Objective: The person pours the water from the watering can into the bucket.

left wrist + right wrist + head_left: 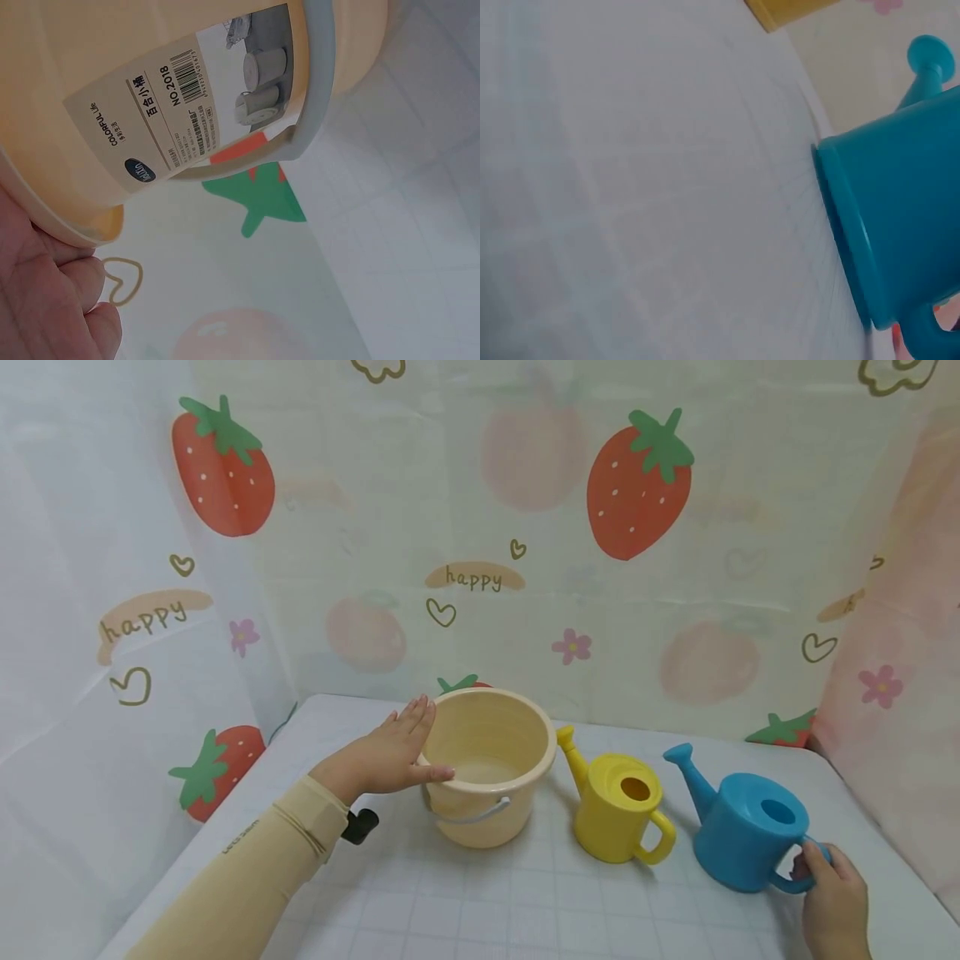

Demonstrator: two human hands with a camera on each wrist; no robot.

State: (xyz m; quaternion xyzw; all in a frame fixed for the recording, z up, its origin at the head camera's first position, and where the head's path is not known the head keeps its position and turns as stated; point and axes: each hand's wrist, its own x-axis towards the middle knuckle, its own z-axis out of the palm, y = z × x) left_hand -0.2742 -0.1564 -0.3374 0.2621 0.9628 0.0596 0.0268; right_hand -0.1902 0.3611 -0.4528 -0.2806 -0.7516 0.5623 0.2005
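Note:
A cream plastic bucket (480, 822) with a grey bail handle (468, 817) stands on the table. My left hand (408, 747) lies against its left side with the fingers straight and the thumb across the rim. The left wrist view shows the bucket's wall (150, 75), its printed label (195, 105) and my fingers (52, 300) under the rim. A yellow watering can (618, 810) stands right of the bucket. Further right is a blue watering can (742, 835), whose handle my right hand (821, 868) grips. The right wrist view shows the blue can (900, 217) upright on the table.
The table (525, 910) has a pale grid-patterned cover. A strawberry-print sheet (637, 485) closes in the back and both sides. A corner of the yellow can (787, 9) shows in the right wrist view. Bare cover lies in front of the cans.

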